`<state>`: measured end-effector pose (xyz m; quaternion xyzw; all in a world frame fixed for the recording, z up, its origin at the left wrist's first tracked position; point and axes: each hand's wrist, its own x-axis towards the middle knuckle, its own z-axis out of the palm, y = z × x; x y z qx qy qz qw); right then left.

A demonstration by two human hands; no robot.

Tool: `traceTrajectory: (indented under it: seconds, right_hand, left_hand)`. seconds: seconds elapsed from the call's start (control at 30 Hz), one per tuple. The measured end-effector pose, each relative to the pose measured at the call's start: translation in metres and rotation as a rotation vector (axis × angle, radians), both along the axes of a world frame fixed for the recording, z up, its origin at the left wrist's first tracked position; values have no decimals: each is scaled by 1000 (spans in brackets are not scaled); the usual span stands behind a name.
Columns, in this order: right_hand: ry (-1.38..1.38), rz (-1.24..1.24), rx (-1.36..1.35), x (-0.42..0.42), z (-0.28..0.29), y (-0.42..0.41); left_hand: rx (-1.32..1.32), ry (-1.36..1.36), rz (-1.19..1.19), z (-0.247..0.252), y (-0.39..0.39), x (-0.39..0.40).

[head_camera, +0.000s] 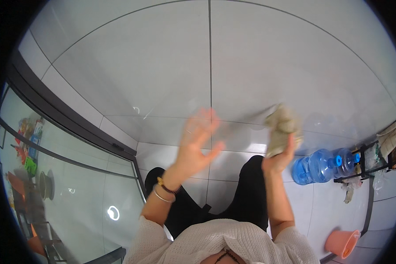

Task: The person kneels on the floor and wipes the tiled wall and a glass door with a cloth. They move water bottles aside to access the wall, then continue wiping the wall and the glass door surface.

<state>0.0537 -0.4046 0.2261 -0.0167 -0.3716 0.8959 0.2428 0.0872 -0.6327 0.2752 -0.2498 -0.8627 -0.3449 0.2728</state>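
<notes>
My right hand (279, 159) grips a crumpled, pale olive cloth (281, 127), which is bunched above the fingers and slightly blurred. Behind the cloth rises the light grey tiled wall (267, 66); whether the cloth touches it I cannot tell. To the left, my left hand (198, 145) is raised with its fingers apart and nothing in it. Motion blurs its fingertips in front of the wall. A silver bangle (163, 195) and a beaded bracelet (166, 185) circle the left wrist.
Blue water-cooler bottles (320, 166) stand at the right beside a dark rack (366, 168). An orange-pink bucket (341, 242) sits at the lower right. A dark-framed glass door (85, 165) borders the left, with several items and a round bowl (44, 185) beyond it.
</notes>
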Motion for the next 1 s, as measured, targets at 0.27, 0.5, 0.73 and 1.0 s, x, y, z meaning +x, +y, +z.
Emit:
traceTrajectory:
  seconds: [0.27,0.5,0.73,1.0]
  right_hand:
    - [533,-672,870,-86,210,-6]
    - [751,-1064,1767,-140,130,-97]
    - [1035,-1081,1936,-138,-8,-123]
    - [724,-1378,1455,-164,134,69]
  left_hand:
    - [210,76,277,-9,-40,-19]
    - [771,-12,268,-72,-24,-48]
    - [800,-55,316,-132,16,-27]
    - [913,-150,198,-113,18,-24]
